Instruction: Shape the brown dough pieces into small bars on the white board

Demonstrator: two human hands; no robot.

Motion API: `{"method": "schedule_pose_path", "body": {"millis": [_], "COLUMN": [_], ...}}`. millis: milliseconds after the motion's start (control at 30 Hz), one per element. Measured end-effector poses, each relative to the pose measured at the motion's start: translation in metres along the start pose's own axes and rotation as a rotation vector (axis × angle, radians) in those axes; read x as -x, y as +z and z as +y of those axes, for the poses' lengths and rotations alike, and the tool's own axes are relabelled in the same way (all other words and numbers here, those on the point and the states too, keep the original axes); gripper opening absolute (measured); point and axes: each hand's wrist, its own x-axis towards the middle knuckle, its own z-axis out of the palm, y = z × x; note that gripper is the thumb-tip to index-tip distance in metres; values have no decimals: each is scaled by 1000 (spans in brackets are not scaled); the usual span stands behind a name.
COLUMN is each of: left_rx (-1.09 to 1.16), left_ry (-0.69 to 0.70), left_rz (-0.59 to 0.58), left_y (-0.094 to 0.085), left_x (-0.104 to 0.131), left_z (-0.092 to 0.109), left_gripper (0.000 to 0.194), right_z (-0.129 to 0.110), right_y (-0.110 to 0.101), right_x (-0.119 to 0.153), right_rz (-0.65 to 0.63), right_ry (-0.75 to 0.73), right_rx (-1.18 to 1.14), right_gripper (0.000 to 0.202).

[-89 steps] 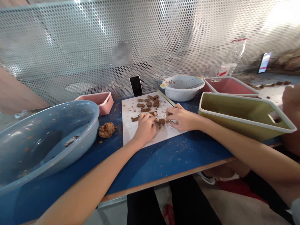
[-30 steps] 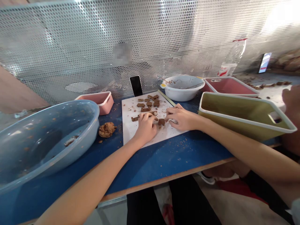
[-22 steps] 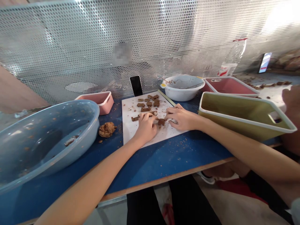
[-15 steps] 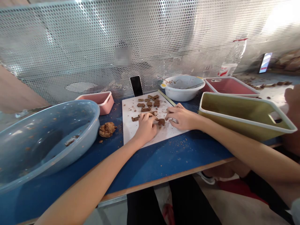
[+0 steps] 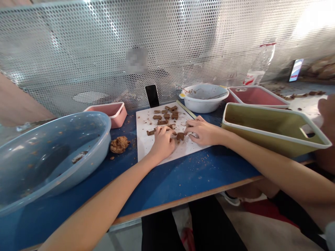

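Observation:
A small brown clay-like block (image 5: pixel 180 136) lies on a white board (image 5: pixel 146 153) between my two hands. My left hand (image 5: pixel 164 142) rests on the board to its left, fingers bent and a little apart, nothing visible in its grasp. On the block's other side, my right hand (image 5: pixel 199 131) has its fingertips close to it, curved and apart; whether they touch it I cannot tell. Partly behind my left fingers is a longer brown piece (image 5: pixel 151 132). Several more shaped brown pieces (image 5: pixel 162 122) sit further back, with crumbs around them.
On the blue table (image 5: pixel 183 181), a large blue basin (image 5: pixel 104 139), a brown lump (image 5: pixel 119 144) and a pink basket (image 5: pixel 120 118) stand left. A phone (image 5: pixel 152 96) leans behind the board. To the right are a white basin (image 5: pixel 204 104), a green basket (image 5: pixel 251 134) and another person's hand (image 5: pixel 327 109).
The small block appears slightly turned between my hands. Both hands keep nearly the same place; everything else stays put.

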Motion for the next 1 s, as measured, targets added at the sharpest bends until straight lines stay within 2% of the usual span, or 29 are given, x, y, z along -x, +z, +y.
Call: {"method": "schedule_pose_path", "body": {"millis": [267, 467, 667, 833, 1000], "left_rx": [12, 19, 0, -7, -10], "left_ry": [-1, -7, -23, -33, -41], "left_rz": [-13, -3, 7, 9, 8], "left_y": [-1, 0, 2, 3, 3], "left_x": [0, -1, -2, -2, -2], "left_z": [-1, 0, -2, -4, -3], "left_gripper": [37, 32, 34, 35, 35], "right_z": [1, 0, -13, -11, -6], "right_y": [-1, 1, 20, 35, 41], "right_x": [0, -2, -8, -11, -11], "right_rz": [8, 82, 141, 145, 160], "right_ry": [12, 145, 270, 311, 303], "right_rx": [-16, -19, -39, -65, -97], "right_gripper": [25, 25, 42, 35, 32]}}
